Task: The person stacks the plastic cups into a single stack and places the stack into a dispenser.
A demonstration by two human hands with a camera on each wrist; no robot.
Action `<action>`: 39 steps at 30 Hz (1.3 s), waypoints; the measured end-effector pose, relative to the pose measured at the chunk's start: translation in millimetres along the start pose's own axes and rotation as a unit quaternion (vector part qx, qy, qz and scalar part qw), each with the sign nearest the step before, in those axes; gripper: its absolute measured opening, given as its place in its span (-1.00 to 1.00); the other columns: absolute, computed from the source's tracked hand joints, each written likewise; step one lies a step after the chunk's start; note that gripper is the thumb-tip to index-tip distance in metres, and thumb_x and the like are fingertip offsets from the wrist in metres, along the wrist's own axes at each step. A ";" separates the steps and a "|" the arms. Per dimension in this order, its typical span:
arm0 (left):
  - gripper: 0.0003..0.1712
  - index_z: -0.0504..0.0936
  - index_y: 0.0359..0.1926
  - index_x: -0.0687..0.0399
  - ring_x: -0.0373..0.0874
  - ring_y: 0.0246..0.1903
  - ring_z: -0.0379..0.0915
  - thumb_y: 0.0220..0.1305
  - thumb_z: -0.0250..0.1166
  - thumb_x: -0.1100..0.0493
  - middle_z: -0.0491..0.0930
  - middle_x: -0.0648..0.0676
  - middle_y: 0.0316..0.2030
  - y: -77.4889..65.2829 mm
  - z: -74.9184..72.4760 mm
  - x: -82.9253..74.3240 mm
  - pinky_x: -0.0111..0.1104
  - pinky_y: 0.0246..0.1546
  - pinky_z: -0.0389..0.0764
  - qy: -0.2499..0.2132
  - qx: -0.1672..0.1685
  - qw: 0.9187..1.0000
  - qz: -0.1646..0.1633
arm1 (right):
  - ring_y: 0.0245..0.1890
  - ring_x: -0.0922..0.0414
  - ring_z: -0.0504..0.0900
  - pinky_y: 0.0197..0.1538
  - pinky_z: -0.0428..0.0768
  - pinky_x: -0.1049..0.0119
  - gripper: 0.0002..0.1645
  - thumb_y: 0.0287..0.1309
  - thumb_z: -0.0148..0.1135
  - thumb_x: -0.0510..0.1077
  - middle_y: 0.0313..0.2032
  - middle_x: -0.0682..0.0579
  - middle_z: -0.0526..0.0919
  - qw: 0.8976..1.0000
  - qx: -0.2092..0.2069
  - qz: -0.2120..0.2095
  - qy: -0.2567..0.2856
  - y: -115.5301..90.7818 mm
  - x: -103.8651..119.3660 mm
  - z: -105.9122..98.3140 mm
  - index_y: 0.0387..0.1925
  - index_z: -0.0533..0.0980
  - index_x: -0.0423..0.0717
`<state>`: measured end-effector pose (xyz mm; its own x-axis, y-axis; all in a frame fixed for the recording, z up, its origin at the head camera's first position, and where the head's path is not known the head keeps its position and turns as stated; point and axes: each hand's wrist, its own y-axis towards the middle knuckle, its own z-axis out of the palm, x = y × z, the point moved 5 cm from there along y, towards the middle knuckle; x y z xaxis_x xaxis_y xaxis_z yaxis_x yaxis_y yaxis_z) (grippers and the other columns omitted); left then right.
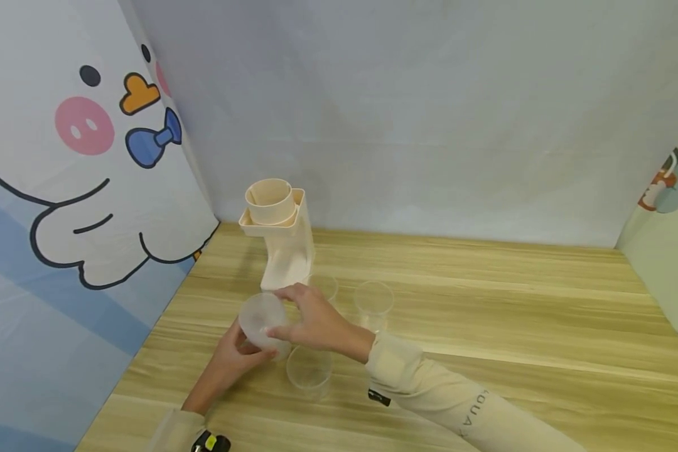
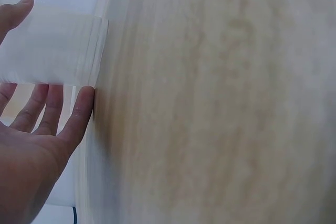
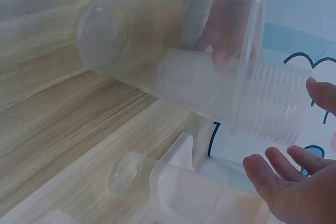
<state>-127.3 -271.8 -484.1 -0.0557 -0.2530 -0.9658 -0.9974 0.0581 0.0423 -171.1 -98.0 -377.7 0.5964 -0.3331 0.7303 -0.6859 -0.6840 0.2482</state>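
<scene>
A stack of translucent plastic cups (image 1: 262, 314) is held tilted between both hands above the table. My left hand (image 1: 231, 356) grips it from the near left, with fingers along its side in the left wrist view. Around the upper end, my right hand (image 1: 319, 321) has its thumb and fingers spread over the stacked rims (image 3: 275, 103). A clear cup (image 1: 309, 369) stands upright just below the hands; in the right wrist view it overlaps the stack. Two more clear cups, one (image 1: 328, 285) behind my right hand and one (image 1: 374, 297) beyond its wrist, stand nearby.
A cream cup dispenser (image 1: 288, 242) with a round tube (image 1: 270, 202) on top stands at the back left, behind the hands. The wood-grain table (image 1: 514, 301) meets a grey backdrop (image 1: 401, 125) behind and a cartoon-printed sheet (image 1: 118, 207) at the left.
</scene>
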 end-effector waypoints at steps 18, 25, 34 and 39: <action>-0.01 0.15 0.39 -0.12 0.14 0.18 0.26 -0.01 0.49 0.24 0.31 0.15 0.21 -0.7 -1.5 -1.9 -0.03 0.07 0.42 0.019 -0.003 1.000 0.012 | 0.09 0.06 0.45 0.03 0.52 0.12 -0.23 -0.06 0.45 0.02 0.09 0.00 0.50 0.996 -0.011 -0.009 0.085 -30.6 -11.8 -22.2 0.16 0.39 -0.17; -0.01 0.16 0.38 -0.09 0.13 0.14 0.30 -0.04 0.50 0.26 0.33 0.16 0.18 -0.7 -1.6 -0.6 -0.15 0.01 0.48 0.016 -0.008 1.000 0.008 | 0.09 0.07 0.47 0.03 0.53 0.17 -0.18 -0.13 0.51 -0.03 0.10 0.02 0.50 0.994 -0.017 -0.038 0.100 -43.8 -11.6 -23.3 0.18 0.38 -0.13; -0.02 0.17 0.36 0.00 0.15 0.14 0.31 -0.05 0.51 0.26 0.34 0.20 0.18 -1.6 -2.2 -0.9 -0.19 0.01 0.49 0.025 -0.017 1.000 0.000 | 0.11 0.02 0.46 0.07 0.51 0.10 -0.10 -0.21 0.56 -0.08 0.13 0.00 0.49 0.991 -0.023 -0.044 0.127 -59.2 -12.1 -23.9 0.21 0.36 -0.13; -0.02 0.16 0.37 0.01 0.15 0.14 0.31 -0.03 0.50 0.26 0.34 0.21 0.18 -2.5 -1.3 -2.2 -0.20 0.00 0.50 0.020 -0.016 1.000 0.004 | 0.10 0.05 0.45 0.06 0.51 0.09 -0.06 -0.25 0.58 -0.09 0.12 -0.03 0.48 0.991 -0.023 -0.056 0.123 -65.3 -15.1 -22.3 0.22 0.34 -0.12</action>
<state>-124.8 -272.6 -481.8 -0.0645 -0.2912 -0.9545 -0.9979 0.0293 0.0585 -144.6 -33.8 -390.7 0.5546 -0.0847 0.8278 -0.6425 -0.6757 0.3613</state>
